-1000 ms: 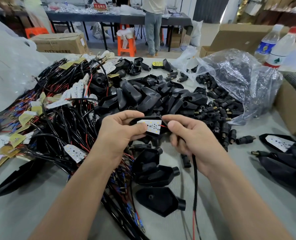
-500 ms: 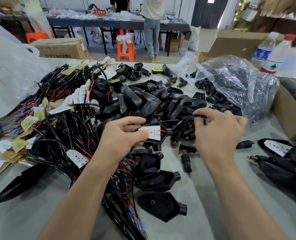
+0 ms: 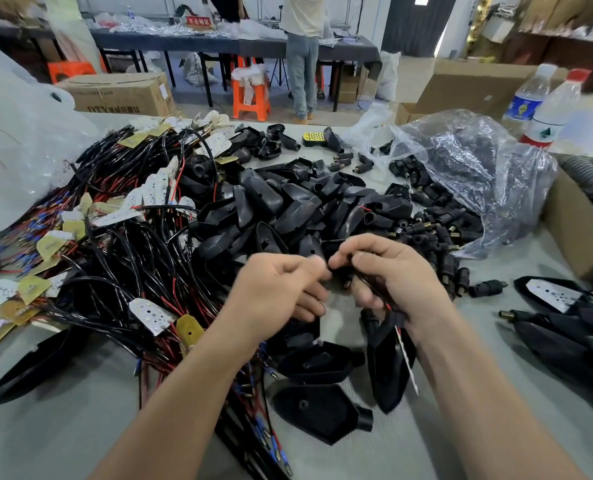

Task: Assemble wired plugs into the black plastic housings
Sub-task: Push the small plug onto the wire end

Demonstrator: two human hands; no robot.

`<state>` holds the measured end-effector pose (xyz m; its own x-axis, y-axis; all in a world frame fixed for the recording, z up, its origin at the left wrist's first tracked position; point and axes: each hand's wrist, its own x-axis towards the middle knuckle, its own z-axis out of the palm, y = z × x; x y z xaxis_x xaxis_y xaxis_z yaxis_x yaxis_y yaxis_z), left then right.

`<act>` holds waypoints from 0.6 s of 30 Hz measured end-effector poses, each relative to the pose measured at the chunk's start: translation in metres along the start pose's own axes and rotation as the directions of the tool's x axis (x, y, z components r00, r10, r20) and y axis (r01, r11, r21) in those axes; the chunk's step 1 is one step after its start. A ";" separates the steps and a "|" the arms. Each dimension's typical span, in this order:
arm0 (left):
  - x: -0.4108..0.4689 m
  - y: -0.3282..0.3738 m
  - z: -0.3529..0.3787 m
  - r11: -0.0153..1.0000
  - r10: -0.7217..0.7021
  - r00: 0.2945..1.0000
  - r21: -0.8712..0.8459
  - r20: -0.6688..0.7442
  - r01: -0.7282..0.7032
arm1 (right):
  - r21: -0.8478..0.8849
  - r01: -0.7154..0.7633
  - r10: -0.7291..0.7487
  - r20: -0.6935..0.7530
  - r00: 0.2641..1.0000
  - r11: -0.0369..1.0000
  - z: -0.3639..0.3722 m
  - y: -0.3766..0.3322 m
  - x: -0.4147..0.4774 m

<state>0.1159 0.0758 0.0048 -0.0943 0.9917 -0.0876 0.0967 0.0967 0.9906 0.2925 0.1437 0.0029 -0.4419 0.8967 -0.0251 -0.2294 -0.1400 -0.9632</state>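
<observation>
Scanning from the big masses down.

The counter (image 3: pixel 63 427) is crowded. The wire harness heap (image 3: pixel 122 244) covers my left half, the pile of empty housings (image 3: pixel 288 202) sits mid-counter, and the plastic bag (image 3: pixel 478 174) spills loose plugs (image 3: pixel 437 230) at right.

Risk one, my judgement: when the hands draw apart, trailing wire could snag in that heap or drag a neighbour off the pile.

The held housing (image 3: pixel 388 368) hangs below the right hand (image 3: pixel 392 271), between the wrists and just beside two empty shells (image 3: pixel 317 386) lying flat.
- Its long axis runs from away-from-me to toward-me, slightly tilted.
- The tubular neck is up at the hand and the pointed tail is toward me.
- The white board (image 3: pixel 406 358) shows along its right edge, so the open face is turned sideways.

Risk two: I cannot tell whether the fingers hold the shell or only its wiring. If it is the wiring, a tug could unseat the board or strain its joints.

The right hand has its fingers curled and clamped round the plug (image 3: pixel 346 280). The plug's brass tip points left and a little toward me, at the left hand (image 3: pixel 277 289).

The left hand has its fingers curled, with thumb and forefinger closed together on what looks like the thin lead (image 3: pixel 388 305). The contact itself is hidden.

Risk three: the plug is small and held only at the fingertips. A slip would drop it among look-alike loose plugs.
</observation>
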 end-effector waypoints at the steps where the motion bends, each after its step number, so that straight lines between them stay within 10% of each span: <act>1: 0.002 -0.001 -0.003 1.000 -0.008 0.996 -0.027 -0.093 0.006 | -0.058 -0.006 0.012 0.098 0.995 0.998 -0.001 0.000 -0.003; 8: 0.011 -0.005 -0.021 0.968 -0.052 0.994 -0.250 -0.094 0.027 | -0.469 0.032 0.227 0.484 0.845 0.882 0.002 0.001 -0.018; 18: 0.010 0.001 -0.030 0.868 -0.047 0.906 -0.466 -0.421 -0.171 | -0.515 0.028 0.225 0.421 0.879 0.857 -0.003 -0.003 -0.019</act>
<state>0.0856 0.0836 0.0078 -0.5075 0.8578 -0.0820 -0.3615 -0.1256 0.9239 0.3042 0.1285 0.0058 -0.8051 0.5797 -0.1257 0.2379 0.1215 -0.9637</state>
